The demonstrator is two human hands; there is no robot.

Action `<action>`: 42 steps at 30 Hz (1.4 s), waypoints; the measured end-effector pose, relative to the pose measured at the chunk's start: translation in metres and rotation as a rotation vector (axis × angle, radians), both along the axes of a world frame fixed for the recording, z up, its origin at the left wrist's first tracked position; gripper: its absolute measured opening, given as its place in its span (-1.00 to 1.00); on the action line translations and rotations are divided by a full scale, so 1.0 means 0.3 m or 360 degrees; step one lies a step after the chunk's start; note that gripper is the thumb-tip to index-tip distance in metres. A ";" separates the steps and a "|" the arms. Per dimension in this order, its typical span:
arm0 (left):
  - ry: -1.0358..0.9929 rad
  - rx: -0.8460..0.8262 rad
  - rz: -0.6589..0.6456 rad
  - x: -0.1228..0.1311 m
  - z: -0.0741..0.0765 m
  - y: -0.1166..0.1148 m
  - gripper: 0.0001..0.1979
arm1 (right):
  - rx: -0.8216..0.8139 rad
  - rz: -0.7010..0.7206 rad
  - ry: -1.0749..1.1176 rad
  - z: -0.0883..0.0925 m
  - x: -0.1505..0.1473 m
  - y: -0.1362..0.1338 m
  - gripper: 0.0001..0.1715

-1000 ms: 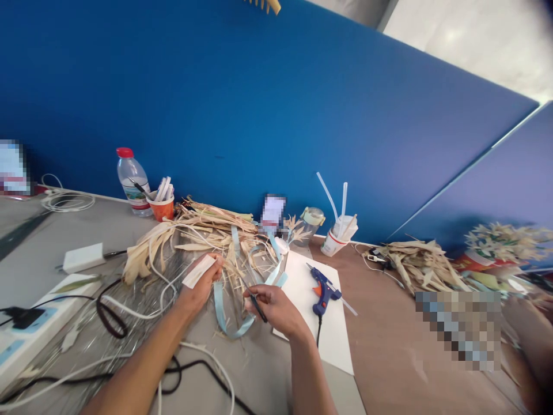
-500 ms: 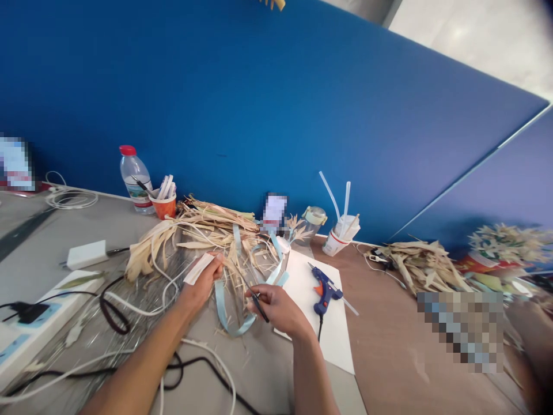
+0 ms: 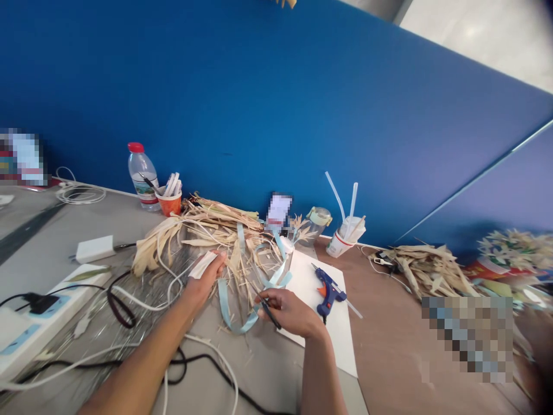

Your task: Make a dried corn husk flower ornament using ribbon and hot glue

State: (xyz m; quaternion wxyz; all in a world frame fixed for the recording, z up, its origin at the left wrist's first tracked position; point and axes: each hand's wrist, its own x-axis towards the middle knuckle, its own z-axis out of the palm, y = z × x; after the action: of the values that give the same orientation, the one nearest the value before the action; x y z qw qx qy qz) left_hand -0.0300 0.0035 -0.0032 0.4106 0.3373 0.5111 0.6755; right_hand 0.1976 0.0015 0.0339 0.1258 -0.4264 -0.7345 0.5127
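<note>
My left hand (image 3: 210,275) is closed at the edge of the dried corn husks, with a pale flat strip (image 3: 203,266) along its outer side. The strip may be husk or paper; the fingertips are partly hidden. My right hand (image 3: 287,308) grips a slim black tool (image 3: 271,314), its thin end pointing forward and left toward the husks. Whether it is tweezers or something else, I cannot tell. Between and beyond both hands lie torn corn husks (image 3: 222,214) and thin shreds. A light blue ribbon (image 3: 225,305) curls through them in loops.
A blue glue gun (image 3: 329,290) lies on white paper (image 3: 345,340) at right. Behind stand a bottle (image 3: 144,178), an orange cup (image 3: 170,203), a jar (image 3: 317,225) and a white cup (image 3: 339,242). Cables and a power strip (image 3: 64,305) lie left. Another person's hand (image 3: 536,340) is far right.
The whole view has shifted slightly, so things sit a little further right. My right hand has moved slightly back and right from the left one, keeping the black tool.
</note>
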 end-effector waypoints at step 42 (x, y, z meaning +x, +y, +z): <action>0.0340 -0.0007 -0.0134 0.017 0.027 -0.030 -0.69 | -0.0139 0.0137 -0.0057 0.020 -0.011 0.000 -0.72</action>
State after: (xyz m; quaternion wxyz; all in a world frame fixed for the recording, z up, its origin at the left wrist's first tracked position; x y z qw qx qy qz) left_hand -0.0249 -0.0054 0.0049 0.3826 0.4276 0.5388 0.6169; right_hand 0.1943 0.0015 0.0398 0.0718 -0.4086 -0.7313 0.5414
